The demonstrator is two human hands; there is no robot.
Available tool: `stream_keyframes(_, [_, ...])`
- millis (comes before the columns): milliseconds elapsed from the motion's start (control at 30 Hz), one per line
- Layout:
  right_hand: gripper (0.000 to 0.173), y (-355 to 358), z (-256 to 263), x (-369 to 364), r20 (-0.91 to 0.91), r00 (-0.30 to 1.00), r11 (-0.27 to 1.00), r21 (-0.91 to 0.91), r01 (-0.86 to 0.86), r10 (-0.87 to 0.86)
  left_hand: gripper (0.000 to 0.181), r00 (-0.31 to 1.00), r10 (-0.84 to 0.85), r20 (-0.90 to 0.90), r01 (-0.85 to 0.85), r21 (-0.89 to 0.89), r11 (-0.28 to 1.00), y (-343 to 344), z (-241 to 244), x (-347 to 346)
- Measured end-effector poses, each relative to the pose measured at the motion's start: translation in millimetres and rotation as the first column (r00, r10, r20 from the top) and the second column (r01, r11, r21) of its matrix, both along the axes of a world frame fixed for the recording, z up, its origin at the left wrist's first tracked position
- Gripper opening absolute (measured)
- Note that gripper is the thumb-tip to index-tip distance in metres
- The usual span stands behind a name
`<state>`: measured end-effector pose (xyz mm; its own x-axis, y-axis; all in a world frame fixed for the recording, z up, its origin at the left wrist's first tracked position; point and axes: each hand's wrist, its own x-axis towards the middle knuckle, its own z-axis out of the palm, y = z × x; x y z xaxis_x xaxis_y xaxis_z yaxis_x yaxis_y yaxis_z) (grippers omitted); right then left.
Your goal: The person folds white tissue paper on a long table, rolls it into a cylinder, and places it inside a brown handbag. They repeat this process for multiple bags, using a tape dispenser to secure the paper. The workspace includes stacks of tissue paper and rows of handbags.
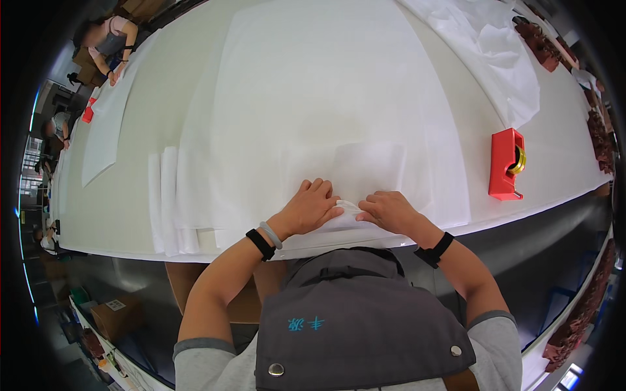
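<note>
My left hand and my right hand are close together at the near edge of the table. Between them is a gathered bit of thin white sheet, pinched in the fingers of both hands. Beneath lie large, flat white sheets that spread away across the table; whether they are paper or plastic film, I cannot tell. A smaller translucent layer shows just beyond my fingers. My fingertips partly hide the pinched material.
A red tape dispenser with yellow tape stands at right on the pale tabletop. Crumpled white sheeting lies behind it. Folded white strips sit at left. A co-worker leans over the far-left side. A cardboard box is below the edge.
</note>
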<state>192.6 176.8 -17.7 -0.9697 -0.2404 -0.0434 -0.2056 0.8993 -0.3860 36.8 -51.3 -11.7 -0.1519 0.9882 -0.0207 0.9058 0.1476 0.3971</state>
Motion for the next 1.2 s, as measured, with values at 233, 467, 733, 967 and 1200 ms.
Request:
stream_keyframes(233, [0.037,11,8,-17,0.288,0.956,0.988,-0.118,0.098,-0.060,0.021,0.985,-0.082,0.149,0.055,0.181,0.982,5,-13,-13])
stream_keyframes(467, [0.049,-48,17,-4,-0.390,0.920,0.999,0.039,-0.027,0.040,0.022,0.971,-0.100,0.216,0.056,0.203,0.978,7,-28,-24])
stream_keyframes(733, [0.036,-44,-8,-14,-0.228,0.970,0.986,-0.161,0.041,-0.077,0.035,0.959,0.190,-0.209,-0.118,0.316,0.941,-13,-3,33])
stream_keyframes(967, [0.036,-29,-19,-29,-0.102,0.987,0.965,-0.245,0.093,-0.121,0.016,0.990,0.135,0.033,-0.139,0.203,0.969,-2,-21,1])
stream_keyframes(1200, [0.052,-60,-11,-12,-0.410,0.912,0.984,0.151,0.090,-0.020,0.028,0.989,0.143,0.019,-0.144,0.245,0.959,-6,-24,-3])
